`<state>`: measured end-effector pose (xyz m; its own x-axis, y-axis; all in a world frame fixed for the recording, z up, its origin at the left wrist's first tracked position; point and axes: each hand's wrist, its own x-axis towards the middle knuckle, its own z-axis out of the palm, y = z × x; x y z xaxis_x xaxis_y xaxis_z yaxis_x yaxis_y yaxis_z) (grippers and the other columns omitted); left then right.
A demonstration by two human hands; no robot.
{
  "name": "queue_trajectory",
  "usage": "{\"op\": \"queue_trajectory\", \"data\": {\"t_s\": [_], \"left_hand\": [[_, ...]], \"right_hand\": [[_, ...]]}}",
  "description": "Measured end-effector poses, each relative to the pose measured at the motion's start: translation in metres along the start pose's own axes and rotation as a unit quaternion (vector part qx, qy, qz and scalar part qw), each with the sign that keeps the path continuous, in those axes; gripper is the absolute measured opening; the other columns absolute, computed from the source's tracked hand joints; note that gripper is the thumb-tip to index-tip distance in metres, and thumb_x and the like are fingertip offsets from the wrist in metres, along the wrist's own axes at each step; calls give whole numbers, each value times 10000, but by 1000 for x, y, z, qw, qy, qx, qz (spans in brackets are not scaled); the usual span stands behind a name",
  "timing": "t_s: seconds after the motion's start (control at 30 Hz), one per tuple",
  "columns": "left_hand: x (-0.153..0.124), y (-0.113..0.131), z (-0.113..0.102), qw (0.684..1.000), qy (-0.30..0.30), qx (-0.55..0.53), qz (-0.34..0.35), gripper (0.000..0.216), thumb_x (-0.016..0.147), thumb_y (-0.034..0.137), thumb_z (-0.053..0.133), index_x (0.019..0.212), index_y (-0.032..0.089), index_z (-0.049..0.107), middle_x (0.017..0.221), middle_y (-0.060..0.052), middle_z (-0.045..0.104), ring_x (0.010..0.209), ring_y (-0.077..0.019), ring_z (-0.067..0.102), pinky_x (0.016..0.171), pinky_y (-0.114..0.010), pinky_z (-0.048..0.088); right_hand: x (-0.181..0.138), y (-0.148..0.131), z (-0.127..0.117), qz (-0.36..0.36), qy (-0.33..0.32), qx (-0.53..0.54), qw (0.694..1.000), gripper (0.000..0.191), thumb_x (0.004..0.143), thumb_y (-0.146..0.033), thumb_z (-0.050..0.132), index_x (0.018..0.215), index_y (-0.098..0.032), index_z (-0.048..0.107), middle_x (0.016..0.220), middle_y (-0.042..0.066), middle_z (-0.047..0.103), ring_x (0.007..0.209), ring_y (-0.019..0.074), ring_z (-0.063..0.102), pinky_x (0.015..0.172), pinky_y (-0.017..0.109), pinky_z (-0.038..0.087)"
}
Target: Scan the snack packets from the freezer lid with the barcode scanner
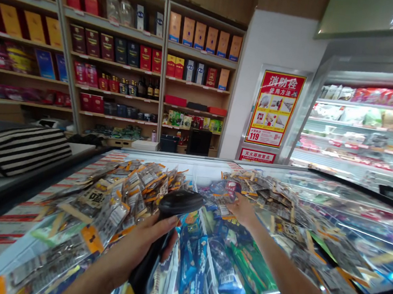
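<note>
My left hand [154,236] is wrapped round the grip of a black barcode scanner [180,203], whose butt end is yellow. The scanner stands upright over the chest freezer, its head up and across the top. Farther in, my right hand [243,210] reaches to a small clear snack packet [223,205] with a white label, and its fingers appear closed on the packet's right edge. A pile of similar orange-edged snack packets [135,192] lies left of the scanner. Another pile of packets [265,189] spreads to the right of my right hand.
A white wire divider [210,260] runs down the freezer between blue and green frozen bags [250,269]. A striped black-and-white bag [27,150] sits at left. Shelves of boxes [120,50], a red wall poster [274,108] and a lit chiller [364,122] stand behind.
</note>
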<state>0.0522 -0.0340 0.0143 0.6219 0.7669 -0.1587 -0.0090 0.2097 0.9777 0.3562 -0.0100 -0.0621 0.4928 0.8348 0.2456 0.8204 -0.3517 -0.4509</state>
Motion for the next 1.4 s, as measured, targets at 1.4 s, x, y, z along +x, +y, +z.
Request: {"op": "queue_trajectory", "data": {"t_s": [1.4], "left_hand": [[1,-6,-6,999,-27,-6,22,251,722,405,481,714,158,527,576,5,560,433,-72,443,455,-203,342]], "right_hand": [[-5,-32,20,-57,55,455,887,300,642,-334,522,894,-171,511,750,-1,604,692,147,553,636,251,433]]}}
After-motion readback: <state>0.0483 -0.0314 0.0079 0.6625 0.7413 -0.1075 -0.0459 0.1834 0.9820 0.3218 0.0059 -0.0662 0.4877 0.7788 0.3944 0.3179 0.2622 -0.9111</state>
